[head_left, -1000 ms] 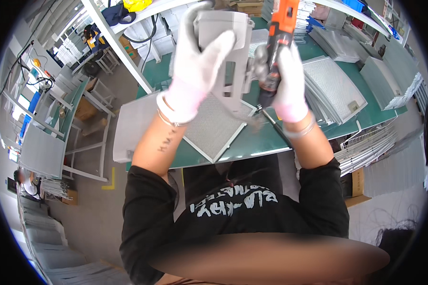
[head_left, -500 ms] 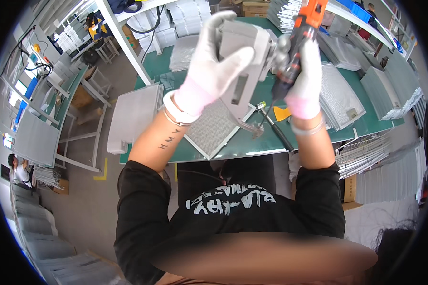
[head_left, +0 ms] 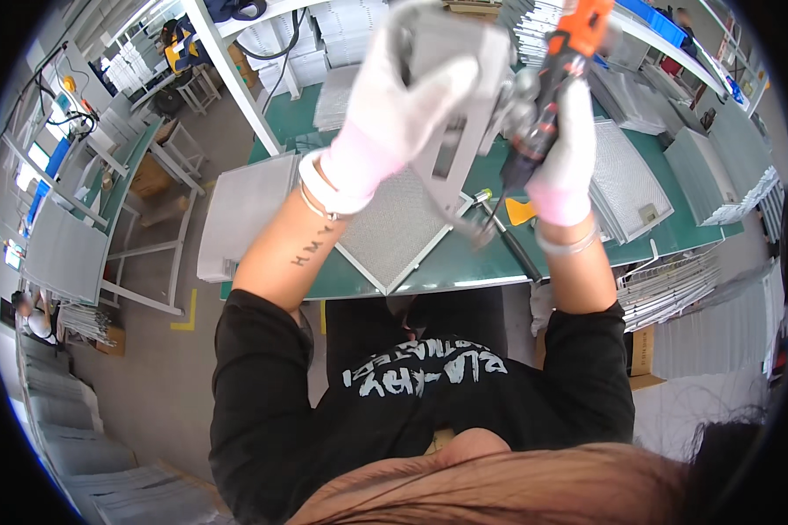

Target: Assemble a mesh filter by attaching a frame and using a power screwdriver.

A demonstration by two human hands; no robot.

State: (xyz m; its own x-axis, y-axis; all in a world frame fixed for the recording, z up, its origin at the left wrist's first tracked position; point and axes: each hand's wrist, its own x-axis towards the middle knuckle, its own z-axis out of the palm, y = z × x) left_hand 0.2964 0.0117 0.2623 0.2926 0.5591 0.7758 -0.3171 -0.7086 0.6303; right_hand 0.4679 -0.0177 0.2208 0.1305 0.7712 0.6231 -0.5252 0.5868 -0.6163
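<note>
White-gloved, my left hand [head_left: 390,109] wraps round a grey metal tool [head_left: 453,149] with a long slot and a hooked lower end; motion blurs it. My right hand [head_left: 571,149], also gloved, grips an orange and black power tool [head_left: 580,37] held right beside the grey one. Whether the two tools are joined cannot be made out. Beneath them on the green bench [head_left: 490,271] lies a mesh panel [head_left: 394,229] in a thin metal frame, turned cornerwise. A hammer [head_left: 518,248] with a dark handle rests to its right, alongside a small yellow piece [head_left: 521,211].
Stacked mesh panels stand on the bench at left [head_left: 245,210] and right [head_left: 629,179]. More grey panels [head_left: 709,175] lean at the far right. A white shelf post [head_left: 232,74] rises at the back left. Below the bench's right end is a rack of metal strips [head_left: 674,284].
Both hands and the tools have shifted slightly, the grey tool rising a little and the power tool edging right. The mesh panel and hammer have stayed in place.
</note>
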